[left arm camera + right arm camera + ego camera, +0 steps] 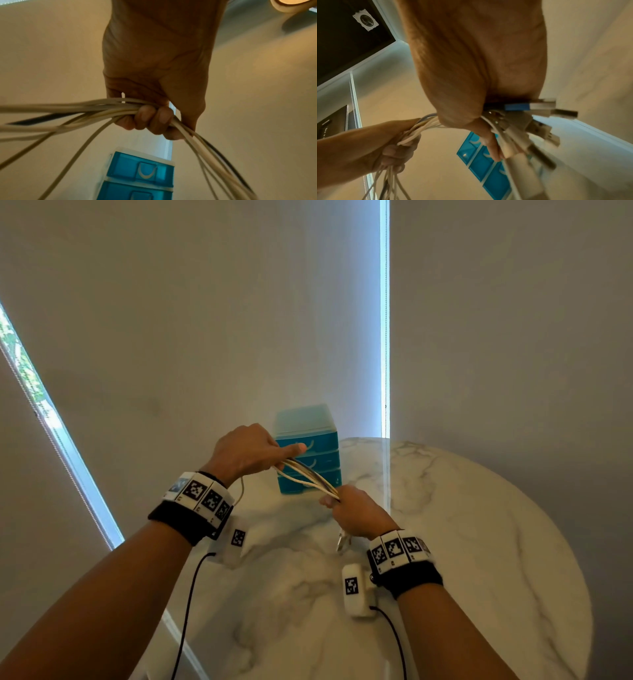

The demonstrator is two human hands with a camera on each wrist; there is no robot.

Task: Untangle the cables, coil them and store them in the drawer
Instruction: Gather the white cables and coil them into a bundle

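Fingers (150, 117) of the left hand (246, 451) are curled tight round a bundle of white cables (308, 477), held in the air in front of the blue three-drawer organiser (308, 450). From that fist the strands run right and down to the right hand (356, 511), nearer than the organiser, whose fingers clamp the gathered USB plugs (539, 121). All three drawers look shut. The cables seem light, limp and smooth, likely to slip and spring out of a loop; holding close behind the plugs gives the surest purchase for winding. Below lies the marble table (479, 542).
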